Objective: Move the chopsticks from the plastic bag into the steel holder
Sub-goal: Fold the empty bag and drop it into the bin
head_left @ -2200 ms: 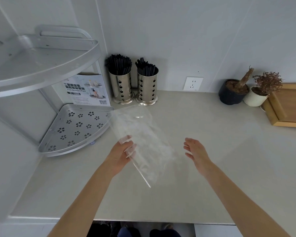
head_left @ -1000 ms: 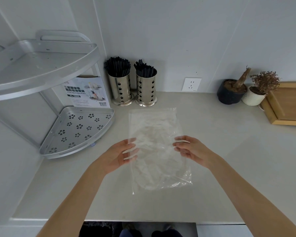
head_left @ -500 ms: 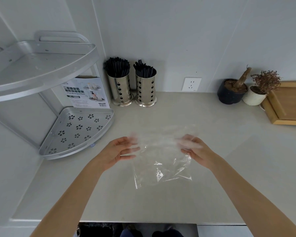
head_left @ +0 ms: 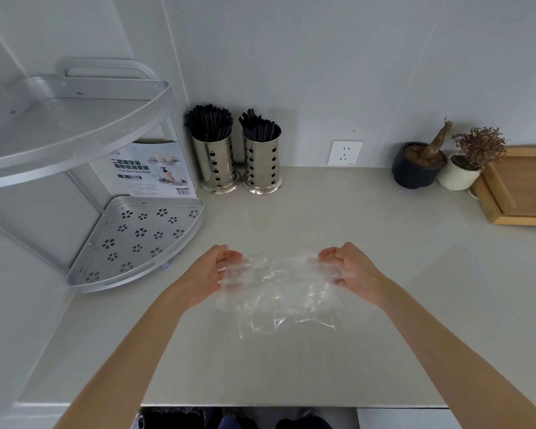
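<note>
A clear plastic bag [head_left: 279, 292] with no chopsticks visible inside lies crumpled on the counter between my hands. My left hand [head_left: 211, 274] grips its left end and my right hand [head_left: 350, 269] grips its right end, both with fingers curled into the film. At the back by the wall stand two perforated steel holders, the left holder [head_left: 214, 164] and the right holder [head_left: 262, 167], each filled with black chopsticks [head_left: 209, 120].
A two-tier metal corner rack [head_left: 130, 243] fills the left side, with its printed box [head_left: 150, 170] behind. A wall socket [head_left: 344, 152], a dark plant pot [head_left: 416, 167], a white pot [head_left: 460, 173] and a wooden tray [head_left: 517, 187] sit at the back right.
The flat bag has been gathered toward me and crumpled. Both hands now clutch its ends and have moved slightly apart.
</note>
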{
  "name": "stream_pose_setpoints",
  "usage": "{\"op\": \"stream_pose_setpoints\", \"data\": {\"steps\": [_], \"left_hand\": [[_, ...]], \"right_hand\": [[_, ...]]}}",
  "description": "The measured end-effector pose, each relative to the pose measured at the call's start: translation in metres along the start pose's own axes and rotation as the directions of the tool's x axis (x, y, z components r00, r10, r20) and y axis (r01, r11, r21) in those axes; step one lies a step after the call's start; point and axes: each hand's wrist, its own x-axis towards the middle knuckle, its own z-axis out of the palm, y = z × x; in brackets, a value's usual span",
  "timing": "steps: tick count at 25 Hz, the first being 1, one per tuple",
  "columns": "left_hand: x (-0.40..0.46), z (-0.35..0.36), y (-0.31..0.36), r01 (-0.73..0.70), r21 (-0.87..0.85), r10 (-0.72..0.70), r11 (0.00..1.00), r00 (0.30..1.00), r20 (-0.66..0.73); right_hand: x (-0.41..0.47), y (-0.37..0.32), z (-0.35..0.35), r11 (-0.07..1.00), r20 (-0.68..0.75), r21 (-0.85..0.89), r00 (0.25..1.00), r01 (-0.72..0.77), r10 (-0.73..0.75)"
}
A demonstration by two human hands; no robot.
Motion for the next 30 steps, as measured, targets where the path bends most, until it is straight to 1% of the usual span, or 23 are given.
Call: {"op": "stream_pose_setpoints", "data": {"steps": [2, 4, 6, 8, 10, 13, 17, 21, 24, 27, 28, 30], "left_hand": [[0.002, 0.0, -0.001, -0.011, 0.02, 0.011, 1.0, 1.0, 0.02], [0.002, 0.001, -0.002, -0.028, 0.039, 0.027, 0.999, 0.999, 0.027], [0.002, 0.002, -0.002, -0.038, 0.027, 0.038, 0.999, 0.999, 0.025], [0.001, 0.003, -0.001, -0.062, 0.015, 0.062, 0.998, 0.998, 0.022], [-0.001, 0.004, 0.001, -0.099, 0.043, 0.099, 0.994, 0.995, 0.024], [-0.001, 0.005, 0.002, -0.155, 0.061, 0.155, 0.986, 0.988, 0.001], [-0.002, 0.004, 0.003, -0.183, 0.0, 0.182, 0.983, 0.982, -0.039], [-0.005, -0.004, -0.003, -0.165, -0.022, 0.164, 0.986, 0.984, -0.064], [-0.006, -0.012, -0.008, -0.134, -0.045, 0.13, 0.99, 0.987, -0.092], [-0.012, -0.024, -0.011, -0.076, -0.085, 0.072, 0.993, 0.996, -0.047], [-0.017, -0.029, -0.014, -0.049, -0.082, 0.046, 0.995, 0.998, -0.032], [-0.027, -0.038, -0.018, -0.002, -0.018, 0.001, 1.0, 0.999, -0.033]], "right_hand": [[0.001, 0.0, 0.001, 0.999, 0.002, -0.042, 1.0, 0.008, -0.008], [0.002, 0.002, 0.002, 0.991, 0.009, -0.119, 0.998, 0.058, -0.057], [0.003, 0.005, 0.002, 0.985, 0.022, -0.132, 0.993, 0.114, -0.112], [0.003, 0.005, 0.003, 0.982, 0.024, -0.131, 0.99, 0.139, -0.137], [0.003, 0.004, 0.004, 0.971, 0.005, -0.185, 0.988, 0.15, -0.152], [0.004, 0.004, 0.006, 0.959, -0.026, -0.249, 0.989, 0.135, -0.146], [0.005, 0.009, 0.01, 0.974, 0.017, -0.21, 0.996, 0.084, -0.083], [0.006, 0.018, 0.021, 0.967, 0.049, -0.242, 0.996, 0.08, -0.07], [0.007, 0.02, 0.031, 0.975, -0.004, -0.202, 0.995, 0.092, -0.095], [0.01, 0.02, 0.042, 0.975, -0.065, -0.198, 0.991, 0.103, -0.118], [0.011, 0.02, 0.047, 0.974, -0.076, -0.2, 0.989, 0.108, -0.125], [0.014, 0.019, 0.058, 0.977, -0.101, -0.178, 0.985, 0.122, -0.141]]}}
